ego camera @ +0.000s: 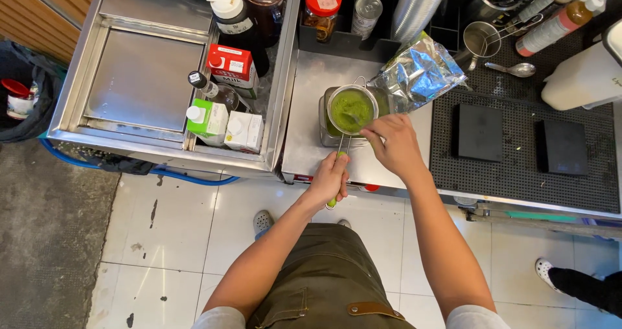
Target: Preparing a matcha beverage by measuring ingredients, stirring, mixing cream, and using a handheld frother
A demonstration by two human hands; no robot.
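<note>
A round metal sieve (350, 110) full of green powder rests over a metal cup (326, 127) on the steel counter (304, 147). My left hand (331, 178) grips the sieve's green-tipped handle (333, 201) at the counter's front edge. My right hand (392, 143) reaches in from the right and holds a small utensil, mostly hidden by its fingers, that dips into the powder. A crinkled silver foil bag (418, 73) lies just behind the sieve.
Left of the counter, a steel ice well (146, 82) holds cartons (228, 66) and bottles (235, 21). Two black scales (476, 132) sit on a rubber mat (518, 173) at right. A metal jug (481, 40), spoon (518, 69) and squeeze bottles (554, 24) stand behind. Another person's shoe (544, 269) shows at lower right.
</note>
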